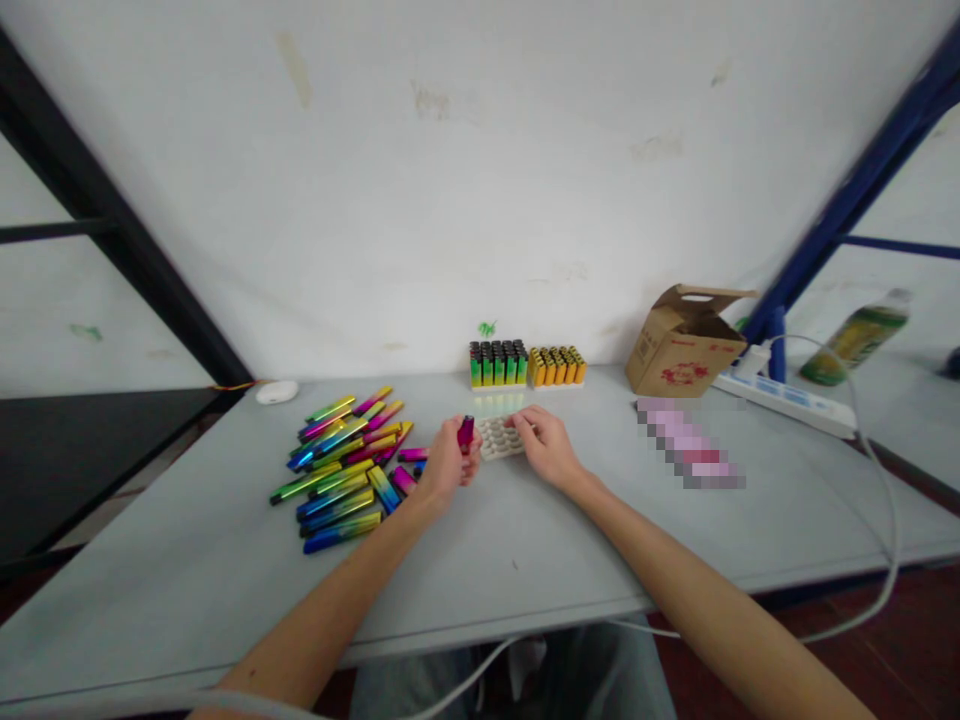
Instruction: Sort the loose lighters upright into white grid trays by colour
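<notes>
My left hand (444, 468) is closed around a shiny magenta lighter (466, 432), whose dark top end points up. Right beside it lies a white tray with round holes (496, 440) on the table. My right hand (551, 446) grips the tray's right edge between thumb and fingers; the fingertips are partly hidden. To the left of my left hand is a loose pile of shiny lighters (337, 480) in blue, green, yellow and magenta, lying in different directions.
Against the wall stand a block of upright green lighters with black tops (499, 365) and a block of upright yellow ones (557, 367). Rightward are an open cardboard box (679, 350), a blurred pink item (686, 443), a power strip (787, 402) and a bottle (855, 338). A white case (277, 392) lies left.
</notes>
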Available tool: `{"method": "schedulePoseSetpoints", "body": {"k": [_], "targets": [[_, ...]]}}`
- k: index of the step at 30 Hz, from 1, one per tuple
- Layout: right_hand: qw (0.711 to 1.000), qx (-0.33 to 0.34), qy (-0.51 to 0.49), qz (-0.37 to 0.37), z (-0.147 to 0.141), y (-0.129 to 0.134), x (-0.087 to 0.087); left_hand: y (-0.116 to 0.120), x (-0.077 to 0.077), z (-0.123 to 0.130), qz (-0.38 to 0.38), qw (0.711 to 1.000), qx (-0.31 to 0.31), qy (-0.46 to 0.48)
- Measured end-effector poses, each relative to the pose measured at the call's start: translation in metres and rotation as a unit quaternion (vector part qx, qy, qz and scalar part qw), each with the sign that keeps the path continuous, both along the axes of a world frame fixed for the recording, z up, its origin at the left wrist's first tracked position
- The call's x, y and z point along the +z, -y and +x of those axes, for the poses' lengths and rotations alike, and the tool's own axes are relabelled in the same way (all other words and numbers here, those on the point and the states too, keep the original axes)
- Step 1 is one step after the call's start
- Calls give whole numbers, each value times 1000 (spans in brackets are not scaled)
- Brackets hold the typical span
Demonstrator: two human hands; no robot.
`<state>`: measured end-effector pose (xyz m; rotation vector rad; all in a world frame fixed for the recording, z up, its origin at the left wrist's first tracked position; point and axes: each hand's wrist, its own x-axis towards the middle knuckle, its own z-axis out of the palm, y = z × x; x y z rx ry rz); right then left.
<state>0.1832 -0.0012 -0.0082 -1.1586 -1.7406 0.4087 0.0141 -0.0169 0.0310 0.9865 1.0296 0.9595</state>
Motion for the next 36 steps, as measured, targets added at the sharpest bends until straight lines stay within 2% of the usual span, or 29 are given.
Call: {"method": "schedulePoseSetpoints", "body": {"k": [20, 29, 33, 36], "targets": [[1000, 7, 4, -11, 1, 0, 0, -2, -1, -4, -15, 999, -8, 38], [1000, 9, 4, -10, 1, 0, 2, -5, 1, -7, -13, 994, -26, 102], [1000, 13, 3, -6, 0, 2, 5, -3, -1, -4, 27, 991, -30, 129], [1000, 11, 6, 5, 2, 2, 8, -6, -6, -2, 76, 993, 9, 94]]}}
